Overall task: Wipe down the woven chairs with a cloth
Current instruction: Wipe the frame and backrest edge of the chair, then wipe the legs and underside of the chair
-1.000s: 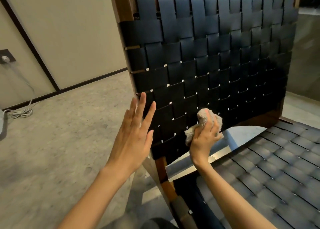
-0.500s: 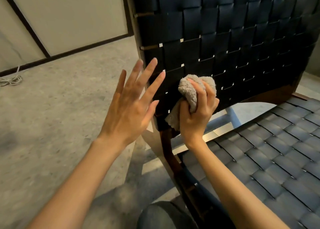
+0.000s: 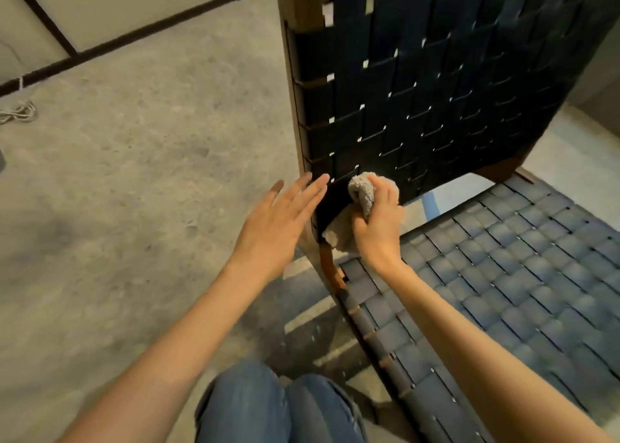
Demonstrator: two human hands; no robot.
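Note:
A chair with a dark woven-strap backrest (image 3: 436, 83) and a woven seat (image 3: 523, 268) on a brown wooden frame (image 3: 302, 9) fills the right half of the view. My right hand (image 3: 379, 228) grips a bunched beige cloth (image 3: 362, 192) and holds it against the bottom left corner of the backrest. My left hand (image 3: 278, 223) is flat with straight fingers. Its fingertips reach the backrest's left edge beside the cloth, and it holds nothing.
Speckled grey floor (image 3: 134, 191) spreads to the left, with a white cable (image 3: 18, 113) near the wall's dark baseboard (image 3: 134, 36). My jeans-clad knees (image 3: 268, 409) sit at the bottom centre, close to the seat's front left rail.
My right hand has carried the cloth down and left along the backrest to its bottom corner. My left hand stayed flat beside it and dropped lower. The view tilted down, and my knees came into view.

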